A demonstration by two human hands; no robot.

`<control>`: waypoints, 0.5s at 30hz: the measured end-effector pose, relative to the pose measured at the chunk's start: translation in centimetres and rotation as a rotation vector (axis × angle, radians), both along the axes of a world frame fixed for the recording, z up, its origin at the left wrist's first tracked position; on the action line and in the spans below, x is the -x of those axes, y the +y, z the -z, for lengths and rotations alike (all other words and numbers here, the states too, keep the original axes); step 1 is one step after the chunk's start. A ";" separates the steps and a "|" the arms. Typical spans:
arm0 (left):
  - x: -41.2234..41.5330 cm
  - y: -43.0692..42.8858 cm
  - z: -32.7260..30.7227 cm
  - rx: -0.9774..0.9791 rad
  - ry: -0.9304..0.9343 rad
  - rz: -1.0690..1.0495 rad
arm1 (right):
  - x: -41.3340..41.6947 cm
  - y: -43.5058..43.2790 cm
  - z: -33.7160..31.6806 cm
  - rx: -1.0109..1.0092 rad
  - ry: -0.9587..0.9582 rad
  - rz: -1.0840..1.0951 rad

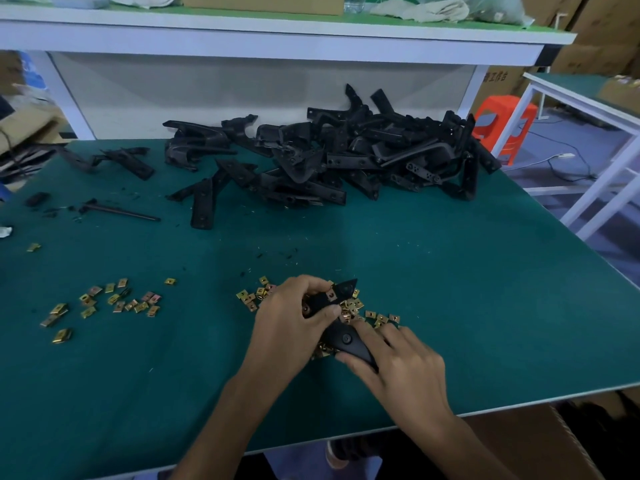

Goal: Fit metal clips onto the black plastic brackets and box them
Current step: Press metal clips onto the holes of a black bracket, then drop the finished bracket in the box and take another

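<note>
The left hand [294, 313] is curling round the far end of one black bracket [346, 338], and the right hand [401, 358] is pinching its near end, at 6 o'clock on the table [450, 271]. Metal clips [353, 306] are lying heaped beneath. Roughly twenty loose clips [114, 303] are lying at 9 o'clock. The bracket pile [329, 157] at 12 is too tangled to count.

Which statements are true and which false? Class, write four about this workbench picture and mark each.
1. The left hand and right hand both hold one black plastic bracket over a heap of gold-coloured metal clips. True.
2. The big pile of black brackets lies at the green table's near edge. False: it lies at the far side.
3. A smaller scatter of gold clips lies left of the hands. True.
4. An orange plastic stool stands on the table. False: it stands on the floor, beyond the table's right side.
</note>
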State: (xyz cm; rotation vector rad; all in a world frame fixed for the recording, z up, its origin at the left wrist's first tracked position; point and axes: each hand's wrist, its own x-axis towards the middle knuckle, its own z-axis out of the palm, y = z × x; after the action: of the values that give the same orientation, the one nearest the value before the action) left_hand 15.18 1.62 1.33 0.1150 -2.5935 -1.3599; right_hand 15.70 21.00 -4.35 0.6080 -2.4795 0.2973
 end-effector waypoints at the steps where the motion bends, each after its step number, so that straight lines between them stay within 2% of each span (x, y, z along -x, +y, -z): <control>1: 0.0 0.1 -0.1 0.027 0.017 0.004 | 0.0 0.0 0.0 0.007 0.002 0.001; 10: 0.1 1.2 -1.5 0.111 0.129 0.073 | 0.0 0.1 -0.6 0.131 -0.048 0.119; 15: 0.5 3.5 -2.5 0.317 0.214 0.130 | -2.2 1.0 -1.6 0.227 -0.086 0.250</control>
State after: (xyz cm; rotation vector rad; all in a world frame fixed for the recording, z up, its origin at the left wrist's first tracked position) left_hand 14.72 5.09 3.81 -0.2389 -2.6268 -0.9209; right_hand 17.91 21.99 -2.79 0.1926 -2.5218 0.5060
